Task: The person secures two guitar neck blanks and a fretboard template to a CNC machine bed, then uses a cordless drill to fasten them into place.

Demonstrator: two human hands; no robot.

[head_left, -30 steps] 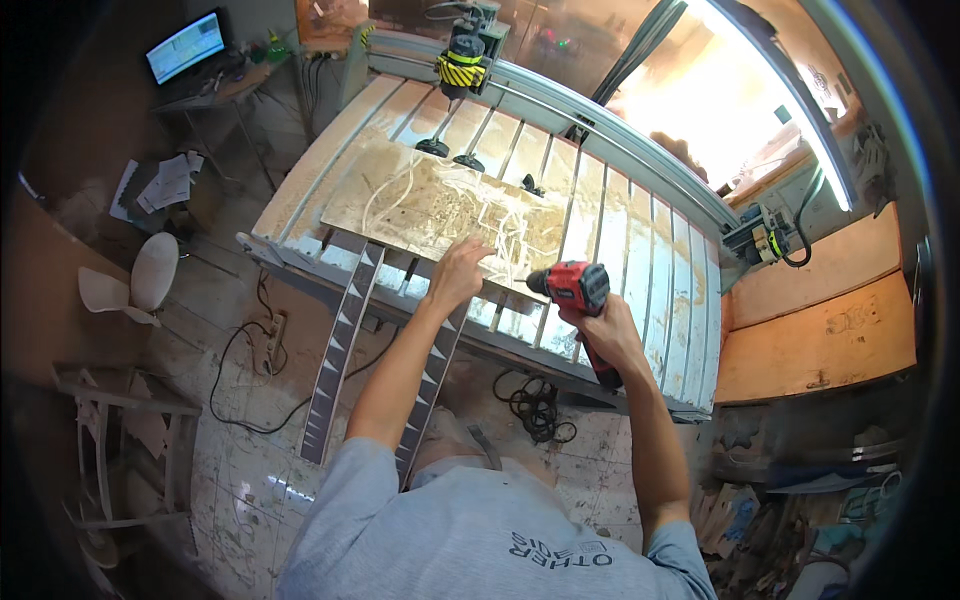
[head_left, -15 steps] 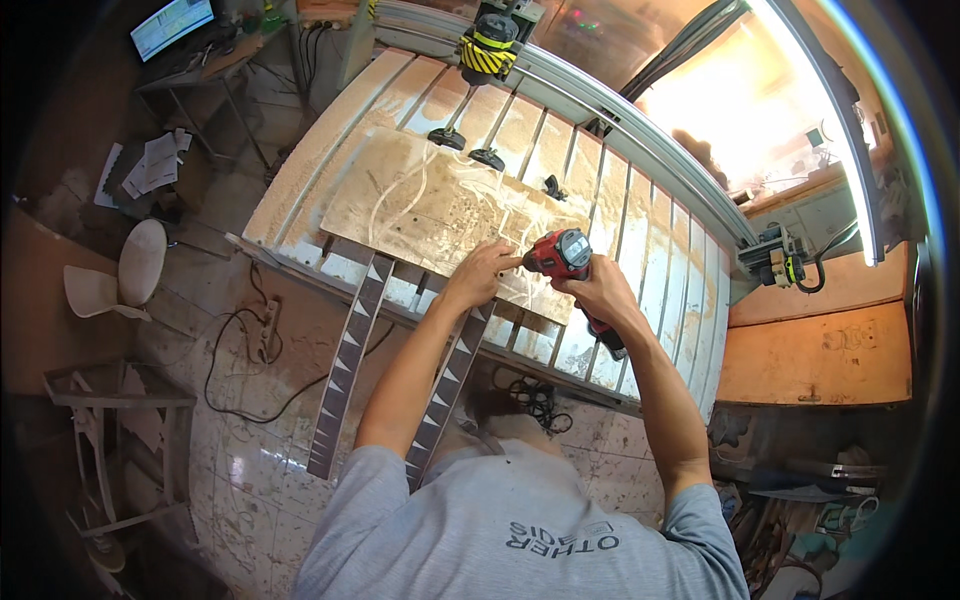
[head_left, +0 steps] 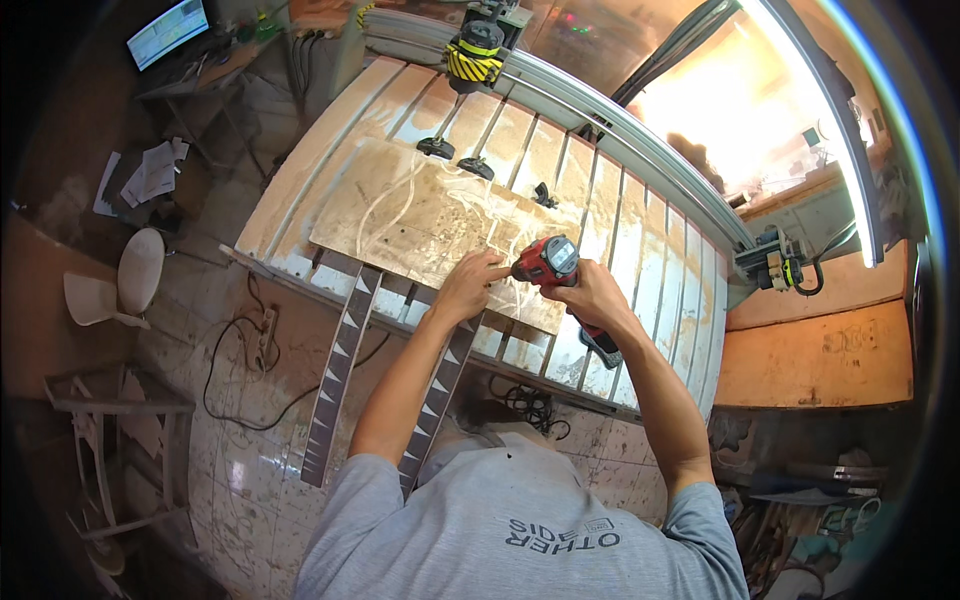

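Slotted machine bed [head_left: 655, 300] is spreading beneath the fingers of left hand [head_left: 466, 290] and right hand [head_left: 598, 298] | dusty board [head_left: 425, 225] is lying under the left fingers | patterned dark strips [head_left: 337, 375] are jutting bodyward of them | red-black drill [head_left: 547, 262] is pointing toward the left fingertips — right fingers are grasping its handle | left fingers are bending beside its nose — gripping or not, cannot tell
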